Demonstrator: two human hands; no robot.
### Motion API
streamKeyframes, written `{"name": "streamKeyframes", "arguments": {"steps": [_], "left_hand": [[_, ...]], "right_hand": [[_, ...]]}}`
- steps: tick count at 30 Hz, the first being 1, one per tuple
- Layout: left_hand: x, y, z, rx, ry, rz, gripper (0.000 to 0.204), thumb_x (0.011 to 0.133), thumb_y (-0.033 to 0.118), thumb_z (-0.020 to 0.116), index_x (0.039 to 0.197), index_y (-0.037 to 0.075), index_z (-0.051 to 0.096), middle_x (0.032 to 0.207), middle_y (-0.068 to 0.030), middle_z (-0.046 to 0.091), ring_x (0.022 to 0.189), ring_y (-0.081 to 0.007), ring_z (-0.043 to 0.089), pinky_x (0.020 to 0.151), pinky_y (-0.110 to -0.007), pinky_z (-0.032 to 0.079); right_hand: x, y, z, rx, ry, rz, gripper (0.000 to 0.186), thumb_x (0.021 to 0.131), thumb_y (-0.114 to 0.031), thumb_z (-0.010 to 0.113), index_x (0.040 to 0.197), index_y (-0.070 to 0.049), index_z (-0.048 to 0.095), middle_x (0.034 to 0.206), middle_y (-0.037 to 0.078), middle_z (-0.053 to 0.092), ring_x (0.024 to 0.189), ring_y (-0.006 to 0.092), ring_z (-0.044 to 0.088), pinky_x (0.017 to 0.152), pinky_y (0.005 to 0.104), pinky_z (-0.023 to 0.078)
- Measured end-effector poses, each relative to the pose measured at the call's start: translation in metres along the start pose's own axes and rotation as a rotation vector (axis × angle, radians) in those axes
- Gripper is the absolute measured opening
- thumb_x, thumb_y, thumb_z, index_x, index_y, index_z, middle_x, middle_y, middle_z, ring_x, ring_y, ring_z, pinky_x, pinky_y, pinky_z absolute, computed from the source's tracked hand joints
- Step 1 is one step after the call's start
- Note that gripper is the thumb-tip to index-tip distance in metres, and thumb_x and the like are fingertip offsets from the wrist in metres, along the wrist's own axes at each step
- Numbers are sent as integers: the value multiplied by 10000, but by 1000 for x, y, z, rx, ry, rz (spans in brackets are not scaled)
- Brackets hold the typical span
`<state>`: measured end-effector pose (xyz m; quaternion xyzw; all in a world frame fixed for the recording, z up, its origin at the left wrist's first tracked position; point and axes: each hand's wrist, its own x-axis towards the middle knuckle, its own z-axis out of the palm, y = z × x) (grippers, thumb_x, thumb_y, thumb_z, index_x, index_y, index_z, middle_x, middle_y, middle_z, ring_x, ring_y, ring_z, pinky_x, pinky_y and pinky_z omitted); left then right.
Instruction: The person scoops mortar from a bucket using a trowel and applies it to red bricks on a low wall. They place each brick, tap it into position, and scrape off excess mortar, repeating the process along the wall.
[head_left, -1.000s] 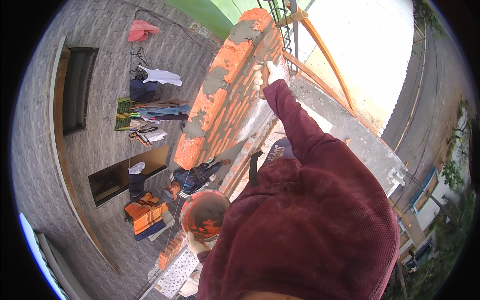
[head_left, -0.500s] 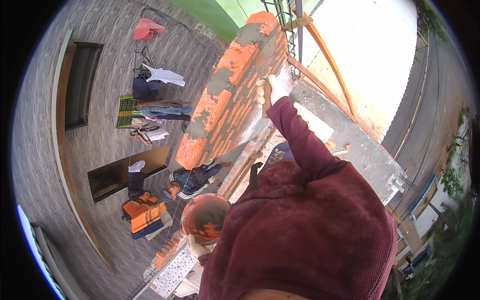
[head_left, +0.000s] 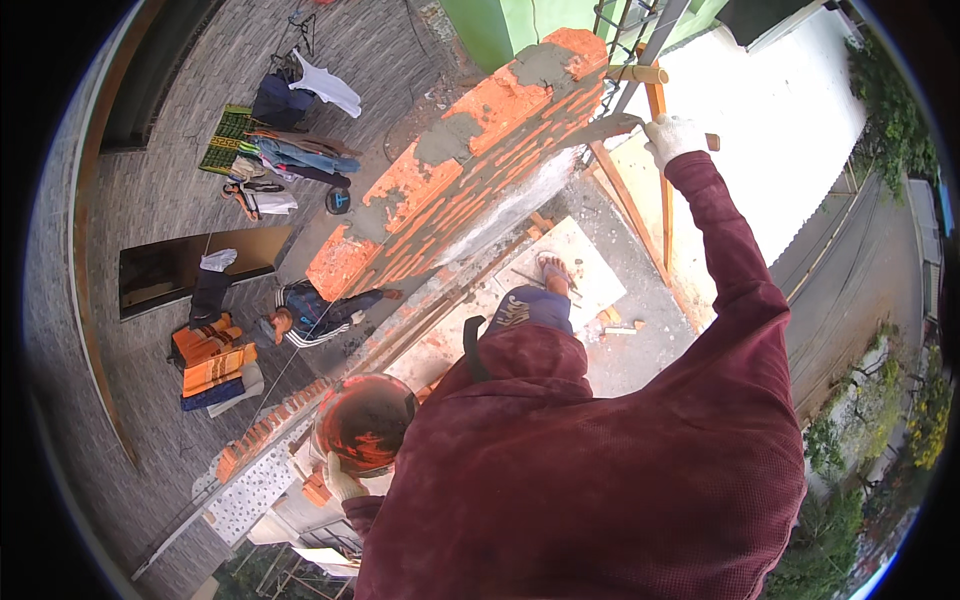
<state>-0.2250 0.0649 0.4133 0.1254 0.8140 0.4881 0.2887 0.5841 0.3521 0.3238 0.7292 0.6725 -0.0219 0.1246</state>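
Note:
My right hand (head_left: 675, 138), in a white glove, is closed round the wooden handle of a trowel (head_left: 608, 128). The trowel's grey blade reaches left to the far end of the brick wall (head_left: 455, 185); I cannot tell whether it touches. Orange hollow bricks make up this wall, with patches of grey mortar (head_left: 447, 138) on its top and streaks on its side. At the lower left my gloved left hand (head_left: 343, 478) grips the rim of a round mortar bucket (head_left: 365, 425). Wet grey mortar and reddish smears show inside the bucket.
Wooden braces (head_left: 635, 215) and steel rebar stand by the wall's far end. A pale board (head_left: 575, 265) lies under my foot on the concrete ledge. Below left, a person (head_left: 320, 315) is near hanging clothes (head_left: 300, 155). A thin string runs past the bucket.
My right hand has swung right, away from the wall's side face, and the trowel blade now shows. The whole view has shifted. My left hand stays at the bucket.

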Motion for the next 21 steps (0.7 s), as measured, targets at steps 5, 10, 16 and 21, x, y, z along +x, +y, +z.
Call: {"name": "streamKeyframes", "arguments": {"steps": [5, 10, 16, 21], "left_hand": [[22, -26, -27, 27, -167, -15, 207, 943, 153, 728, 1110, 59, 651, 1024, -37, 712, 858, -149, 689, 737, -300, 556], [-14, -47, -4, -60, -12, -90, 303, 949, 169, 728, 1207, 32, 649, 1089, -70, 716, 919, -185, 699, 796, -330, 566], [-40, -78, -14, -210, -18, -183, 360, 974, 213, 697, 1268, 19, 627, 1205, -94, 700, 1029, -211, 701, 861, -358, 582], [-33, -105, -1, -224, -62, -207, 410, 966, 214, 710, 1316, 29, 603, 1239, -106, 695, 1065, -234, 701, 926, -378, 578]], "right_hand": [[80, 22, -46, -146, 163, -33, 185, 893, -192, 702, 1055, -115, 743, 1098, 103, 695, 1075, 290, 692, 897, 430, 553], [113, 74, -86, -315, 67, 35, 255, 869, -176, 724, 1113, -109, 754, 1029, 121, 751, 1031, 296, 729, 870, 432, 580], [86, 69, -159, -167, -99, -94, 226, 847, -273, 729, 976, -89, 749, 938, 161, 726, 916, 359, 716, 818, 472, 571], [100, 45, -137, 94, -141, -263, 313, 851, -336, 722, 1041, -89, 758, 1006, 195, 736, 1006, 360, 701, 933, 456, 531]]}}
